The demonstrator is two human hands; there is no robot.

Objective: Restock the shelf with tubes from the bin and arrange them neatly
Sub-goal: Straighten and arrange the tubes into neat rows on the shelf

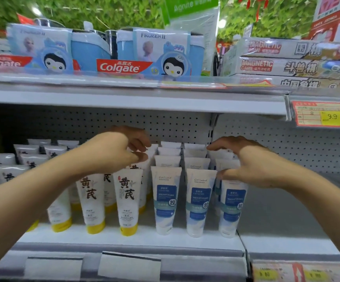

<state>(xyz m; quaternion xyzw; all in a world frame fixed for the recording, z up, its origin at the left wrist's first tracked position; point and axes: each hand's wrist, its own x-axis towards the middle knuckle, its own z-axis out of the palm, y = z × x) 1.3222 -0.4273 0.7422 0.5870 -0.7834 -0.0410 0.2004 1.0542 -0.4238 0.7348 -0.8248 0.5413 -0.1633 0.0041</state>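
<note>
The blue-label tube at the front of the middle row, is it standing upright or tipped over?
Upright. The blue-label tube stands on its cap on the shelf, crimped end up, level with its neighbours.

Illumination is bright and even, supplied from overhead; two ceiling lamps appear as white hot spots at the top of the view, and glare streaks the clear shelf-edge strip (165,82). The recess beneath the upper shelf (124,98) lies in soft shadow, darkest at far left. Wide-angle distortion bows the shelf lines and stretches the forearms at the lower corners, and overall sharpness is slightly soft.
</note>
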